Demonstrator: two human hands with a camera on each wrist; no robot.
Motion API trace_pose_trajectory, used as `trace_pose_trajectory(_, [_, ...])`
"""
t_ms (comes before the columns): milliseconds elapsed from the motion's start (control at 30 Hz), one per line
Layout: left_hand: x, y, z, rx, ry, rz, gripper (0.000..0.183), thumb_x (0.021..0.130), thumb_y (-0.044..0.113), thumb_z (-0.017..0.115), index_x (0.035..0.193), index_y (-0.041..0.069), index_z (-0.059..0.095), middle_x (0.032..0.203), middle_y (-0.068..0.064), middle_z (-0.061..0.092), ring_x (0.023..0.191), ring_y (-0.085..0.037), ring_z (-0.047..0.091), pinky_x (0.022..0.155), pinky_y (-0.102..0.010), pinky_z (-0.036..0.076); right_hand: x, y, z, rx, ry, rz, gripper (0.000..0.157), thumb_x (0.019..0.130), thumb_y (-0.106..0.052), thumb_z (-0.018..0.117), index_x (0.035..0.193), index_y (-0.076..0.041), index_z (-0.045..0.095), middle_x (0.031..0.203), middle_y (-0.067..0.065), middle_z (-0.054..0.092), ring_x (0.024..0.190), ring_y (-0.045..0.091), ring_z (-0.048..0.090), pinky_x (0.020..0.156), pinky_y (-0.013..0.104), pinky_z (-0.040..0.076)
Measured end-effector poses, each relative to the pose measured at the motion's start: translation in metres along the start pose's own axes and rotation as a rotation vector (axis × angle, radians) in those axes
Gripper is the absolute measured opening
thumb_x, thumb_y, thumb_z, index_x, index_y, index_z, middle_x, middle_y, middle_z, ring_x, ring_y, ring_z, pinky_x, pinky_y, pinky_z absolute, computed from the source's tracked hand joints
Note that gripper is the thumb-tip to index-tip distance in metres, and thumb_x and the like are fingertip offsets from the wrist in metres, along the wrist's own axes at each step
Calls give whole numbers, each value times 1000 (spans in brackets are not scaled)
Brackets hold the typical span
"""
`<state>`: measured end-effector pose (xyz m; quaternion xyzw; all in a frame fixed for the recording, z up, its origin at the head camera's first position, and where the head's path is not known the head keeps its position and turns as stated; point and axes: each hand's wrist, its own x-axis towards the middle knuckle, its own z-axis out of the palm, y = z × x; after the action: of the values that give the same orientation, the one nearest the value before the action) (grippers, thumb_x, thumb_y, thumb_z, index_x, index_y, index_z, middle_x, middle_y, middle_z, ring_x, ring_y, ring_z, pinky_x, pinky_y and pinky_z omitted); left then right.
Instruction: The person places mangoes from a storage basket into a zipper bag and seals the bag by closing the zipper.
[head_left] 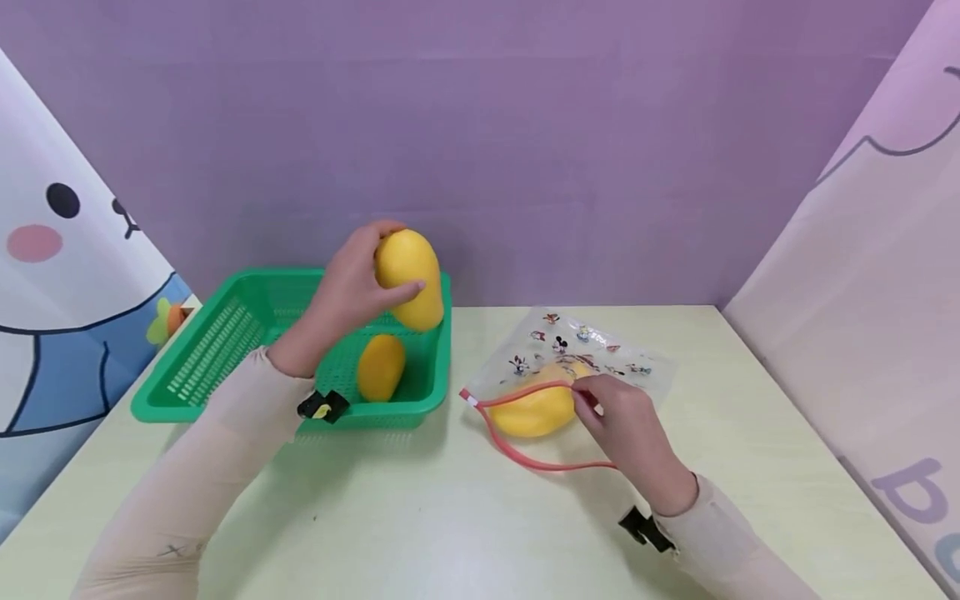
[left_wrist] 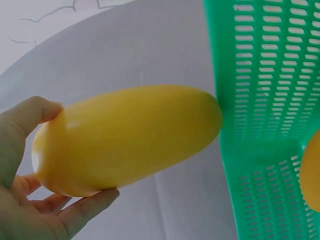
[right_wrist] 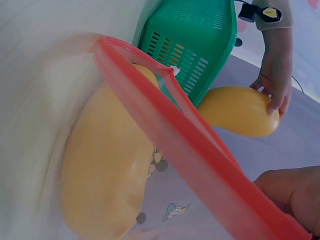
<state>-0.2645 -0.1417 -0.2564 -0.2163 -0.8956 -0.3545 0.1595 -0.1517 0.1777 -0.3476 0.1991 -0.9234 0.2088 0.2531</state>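
Observation:
My left hand [head_left: 348, 279] grips a yellow mango [head_left: 409, 279] above the right end of the green basket [head_left: 442, 358]. In the left wrist view the thumb and fingers hold one end of that mango [left_wrist: 130, 137]. A second mango [head_left: 381, 368] lies inside the basket. On the table, a clear zip bag [head_left: 517, 342] with cartoon prints holds another mango [head_left: 534, 412]. My right hand [head_left: 626, 429] pinches the bag's red zip edge [head_left: 536, 387], and the mouth gapes toward me. Through the right wrist view, the bagged mango [right_wrist: 107, 165] shows behind the red strip [right_wrist: 170, 130].
The pale table [head_left: 420, 517] ends at a purple backdrop [head_left: 525, 150]. Printed cloth panels stand at the left [head_left: 67, 275] and right [head_left: 862, 292]. The basket sits left of the bag, near the back edge. A small white slider [head_left: 470, 399] is on the zip's left corner.

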Motion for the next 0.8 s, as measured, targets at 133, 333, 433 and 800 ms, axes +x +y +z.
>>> trace_pose_trajectory(133, [-8, 6, -2, -20, 66, 41, 70, 78, 22, 76, 136, 5, 42, 132, -14, 46, 109, -29, 48, 80, -47, 52, 2, -1, 2, 1, -8, 0, 11, 77, 1, 73, 88, 0, 70, 78, 7, 66, 66, 13, 58, 59, 25, 53])
trace_pose_trajectory(333, [-17, 15, -1, -46, 149, 127, 69, 76, 21, 78, 134, 6, 44, 132, -13, 47, 105, -26, 50, 68, -43, 56, 2, -1, 4, 8, 2, -8, 11, 76, 1, 74, 87, -1, 70, 77, 6, 66, 66, 12, 57, 58, 24, 53])
trace_pose_trajectory(433, [-23, 20, 0, -68, 168, 180, 69, 75, 19, 79, 134, 6, 45, 130, -13, 47, 104, -24, 50, 66, -40, 57, 1, -1, 5, 8, 2, -8, 12, 76, 2, 74, 87, 0, 70, 77, 6, 66, 65, 12, 57, 58, 23, 53])
trace_pose_trajectory(800, [-40, 37, 6, -101, 196, 411, 74, 70, 13, 83, 132, 3, 44, 130, -12, 48, 109, -22, 49, 67, -36, 57, 1, -1, 3, 4, 14, -10, 13, 76, 2, 75, 87, -1, 70, 78, 6, 66, 66, 12, 58, 59, 24, 53])
